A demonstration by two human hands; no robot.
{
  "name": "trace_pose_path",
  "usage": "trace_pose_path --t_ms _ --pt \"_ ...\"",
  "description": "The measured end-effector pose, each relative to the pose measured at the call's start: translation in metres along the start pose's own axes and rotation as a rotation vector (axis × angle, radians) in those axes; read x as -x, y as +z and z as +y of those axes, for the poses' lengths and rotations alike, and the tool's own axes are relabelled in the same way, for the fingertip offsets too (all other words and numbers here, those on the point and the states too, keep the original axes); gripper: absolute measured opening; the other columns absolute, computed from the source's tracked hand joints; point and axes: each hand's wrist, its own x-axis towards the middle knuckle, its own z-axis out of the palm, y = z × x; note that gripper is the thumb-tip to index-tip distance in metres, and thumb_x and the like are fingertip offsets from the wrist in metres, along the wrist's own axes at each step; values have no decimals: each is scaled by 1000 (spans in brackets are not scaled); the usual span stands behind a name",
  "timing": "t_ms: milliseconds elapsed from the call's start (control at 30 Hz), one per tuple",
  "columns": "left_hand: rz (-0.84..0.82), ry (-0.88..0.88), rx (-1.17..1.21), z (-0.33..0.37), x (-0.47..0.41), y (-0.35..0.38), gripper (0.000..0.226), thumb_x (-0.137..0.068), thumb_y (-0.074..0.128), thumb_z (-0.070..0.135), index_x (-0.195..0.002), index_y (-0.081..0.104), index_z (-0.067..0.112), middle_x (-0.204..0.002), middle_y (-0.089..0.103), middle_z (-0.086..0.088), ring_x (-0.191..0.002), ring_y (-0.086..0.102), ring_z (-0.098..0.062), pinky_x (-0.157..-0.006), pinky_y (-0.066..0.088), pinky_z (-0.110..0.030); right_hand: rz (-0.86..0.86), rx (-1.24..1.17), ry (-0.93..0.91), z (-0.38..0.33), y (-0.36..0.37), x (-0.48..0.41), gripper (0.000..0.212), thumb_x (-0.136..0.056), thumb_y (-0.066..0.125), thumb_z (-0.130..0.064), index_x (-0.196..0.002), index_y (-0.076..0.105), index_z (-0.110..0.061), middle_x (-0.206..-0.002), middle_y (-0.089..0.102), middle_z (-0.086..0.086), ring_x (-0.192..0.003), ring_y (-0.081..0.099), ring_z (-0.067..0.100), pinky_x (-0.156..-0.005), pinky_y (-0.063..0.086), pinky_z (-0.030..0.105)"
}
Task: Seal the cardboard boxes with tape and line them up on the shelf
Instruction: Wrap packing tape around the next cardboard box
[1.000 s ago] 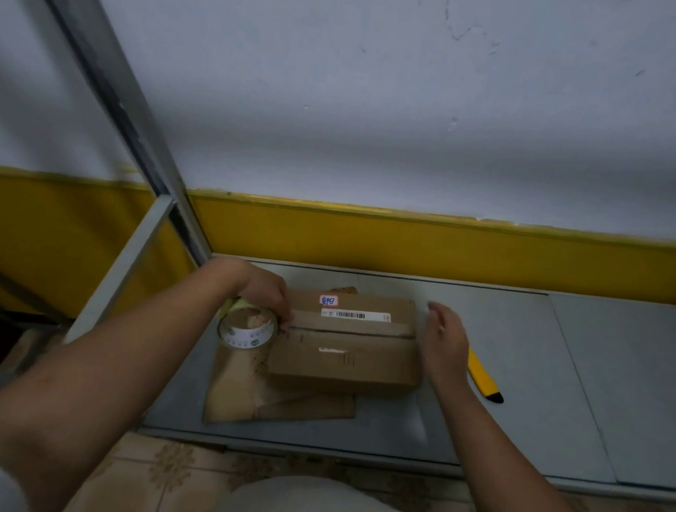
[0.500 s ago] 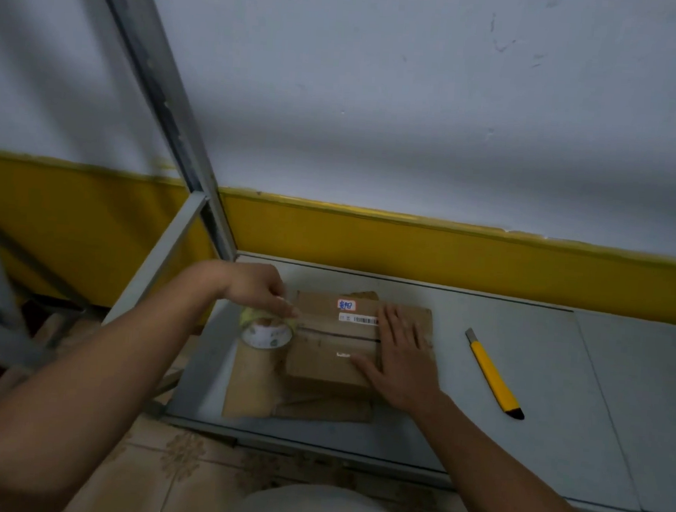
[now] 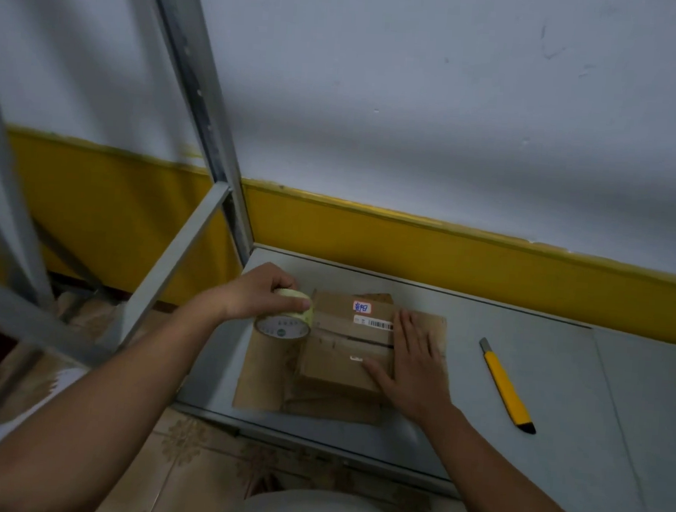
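Head view: small brown cardboard box (image 3: 337, 361) at the left end of the grey metal shelf (image 3: 560, 371), right hand (image 3: 414, 367) flat on its flaps, fingers straight, left hand (image 3: 263, 296) gripping the pale-yellow tape roll (image 3: 283, 326) at the box's left edge; best pull tape straight along the seam, flaps held flush.

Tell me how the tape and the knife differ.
The tape is round and pale; the knife is long and yellow. The left hand holds the tape at the left side of the box; the knife lies untouched on the shelf, right of the box, apart from it.
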Motion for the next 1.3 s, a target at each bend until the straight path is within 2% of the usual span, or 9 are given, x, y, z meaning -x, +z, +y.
trace_pose_path --t_ms 167,533,633,733,833,1067,1133,1233,1300 --pt "-20 -40 -111 0 -4 3 59 -82 71 66 -66 64 9 -60 49 -1 -53 48 -14 -55 33 -37 -30 30 -2 0 0 -1 101 -94 17 -85 -164 -9 -17 -172 -12 -1 -158 -12 15 -126 -9 39" --pt "7 -130 -657 -3 -5 -14 53 -84 57 74 -70 63 23 -71 61 0 -63 60 -15 -56 39 -33 -64 70 13 -1 1 -3 102 -94 15 -85 -164 -8 -15 -171 -15 0 -157 -15 15 -126 -8 41" --pt "-32 -171 -727 -4 -7 -8 57 -80 53 79 -81 68 24 -82 66 2 -72 62 -15 -62 49 -38 -63 79 16 1 1 -3 101 -94 14 -85 -164 -10 -16 -171 -15 0 -157 -16 14 -127 -8 41" --pt "-39 -255 -824 -15 -3 -6 62 -84 57 80 -113 71 27 -96 66 5 -80 58 -14 -64 46 -35 -78 84 18 1 2 -3 101 -94 14 -85 -164 -10 -15 -171 -15 0 -157 -15 15 -127 -7 41" --pt "-35 -302 -795 -23 0 -8 74 -84 59 83 -115 71 17 -93 67 1 -76 60 -17 -61 39 -31 -79 82 17 1 3 -4 102 -93 12 -86 -163 -13 -16 -170 -18 -1 -157 -17 15 -128 -5 42" --pt "-75 -316 -708 -29 -3 -5 74 -88 63 75 -121 71 9 -115 70 -7 -92 68 -25 -75 55 -41 -101 88 26 0 0 -5 101 -93 11 -85 -162 -17 -17 -169 -23 -2 -156 -21 12 -128 -7 42" --pt "-75 -331 -605 -32 -1 -3 73 -90 66 69 -116 69 1 -107 68 -5 -91 68 -22 -71 52 -38 -109 86 27 -1 0 -5 101 -93 11 -85 -162 -18 -17 -169 -23 -2 -155 -23 12 -128 -7 42" --pt "-79 -356 -449 -34 0 8 74 -90 70 67 -105 69 -5 -68 59 -5 -59 52 -13 -56 36 -34 -116 88 29 -1 -1 -4 102 -92 9 -86 -162 -17 -16 -170 -22 -1 -155 -22 12 -129 -6 43" --pt "-104 -367 -374 -39 -3 15 81 -87 68 73 -99 71 -7 -66 54 -9 -61 56 -20 -58 40 -38 -121 88 28 0 -3 -5 103 -91 7 -87 -162 -17 -16 -170 -21 -2 -155 -22 12 -129 -6 43"
